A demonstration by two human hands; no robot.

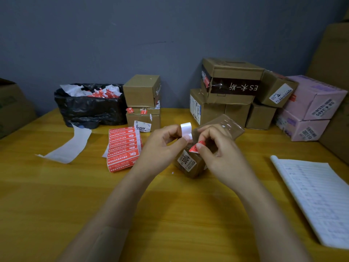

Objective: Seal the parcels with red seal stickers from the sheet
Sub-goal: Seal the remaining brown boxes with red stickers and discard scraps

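Observation:
A small brown taped parcel [190, 163] with a white label reading 3004 lies on the yellow table [170, 205] in the middle. Just above it, my left hand [162, 146] pinches a curled white backing strip [186, 129]. My right hand [215, 148] pinches a red seal sticker [196, 147] that is peeling off that strip, right over the parcel's top. The sheet of red seal stickers [122, 148] lies flat on the table to the left of my hands.
A black bin bag [88, 108] full of paper scraps sits at the back left, with a loose white backing strip [69, 146] before it. Two stacked brown boxes [142, 103] stand behind the sheet. More brown and pink boxes [311, 108] pile up at the back right. A notebook [317, 197] lies at right.

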